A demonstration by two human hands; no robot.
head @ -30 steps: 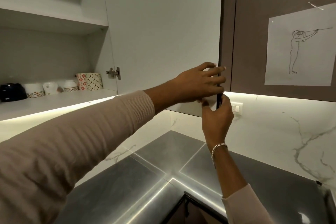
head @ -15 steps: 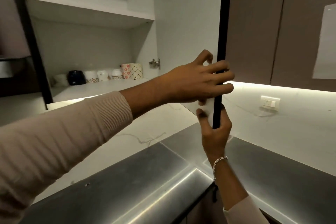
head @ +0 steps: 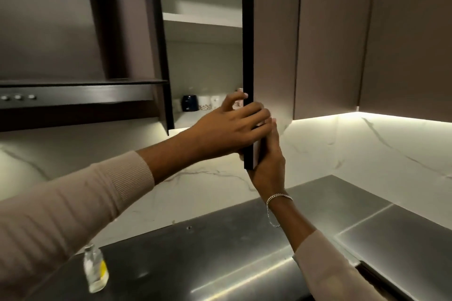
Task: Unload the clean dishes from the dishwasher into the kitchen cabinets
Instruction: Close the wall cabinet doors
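Brushed steel worktop (head: pixel 220 252) fills the foreground, and a small clear glass bottle (head: pixel 96 269) with a yellow label stands upright on it at the lower left (too blurred to read). 2 beige sleeves reach up over the steel. The right hand (head: pixel 267 161), with a chain bracelet (head: pixel 278 197) on its wrist, comes from below and cups the lower corner of the cabinet door (head: pixel 274 44). Its fingers (head: pixel 273 134) lie straight and flat against the brown outer face, and its thumb is hidden behind the door's dark edge. Just above it, the left hand (head: pixel 230 129) comes in from the left and grips that same edge, most fingers curled round it and the forefinger lifted clear. The door stands ajar, nearly edge-on to the camera, held between both hands. Past the left hand, in the open gap, the cabinet's lower shelf (head: pixel 186 117) carries a dark blue cup (head: pixel 190 102) with pale cups (head: pixel 208 102) just beside it, set back from the hands. 1 upper shelf (head: pixel 200 21) shows above. To the left hangs a dark range hood (head: pixel 73 98) with 3 knobs. A white veined backsplash (head: pixel 367 149) glows under the cabinets.
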